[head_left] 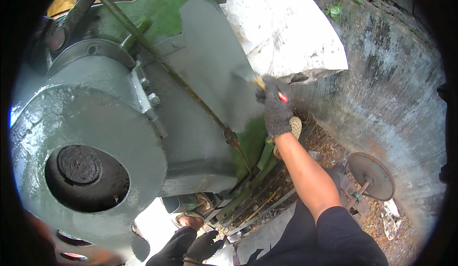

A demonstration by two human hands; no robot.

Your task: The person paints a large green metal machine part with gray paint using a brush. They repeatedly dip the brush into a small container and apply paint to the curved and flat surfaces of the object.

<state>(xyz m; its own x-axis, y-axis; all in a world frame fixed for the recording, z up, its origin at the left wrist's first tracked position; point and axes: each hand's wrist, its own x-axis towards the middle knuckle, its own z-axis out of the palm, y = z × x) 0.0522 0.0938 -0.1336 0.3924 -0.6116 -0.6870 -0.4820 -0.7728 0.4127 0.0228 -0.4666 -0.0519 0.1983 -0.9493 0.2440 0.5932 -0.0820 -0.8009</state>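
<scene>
My right hand (276,104), in a dark grey knitted glove, is closed round a paintbrush (260,82). The red tip of its handle shows above the glove. Blurred by motion, the bristles lie against the wet grey side of a large metal machine (205,51). Bare green shows at the machine's top and low near my right wrist. Down at the lower edge, my left hand (204,247), also gloved, hangs with its fingers apart and nothing in it. A thin rusty rod (176,77) slants across the painted panel, left of the brush.
A round grey housing (90,137) with a dark opening bulges at left. A stained white sheet (281,27) lies behind the panel. A weathered wall (381,94) curves along the right. A round metal disc (369,176) on a shaft stands near my right elbow, above leaf-littered ground.
</scene>
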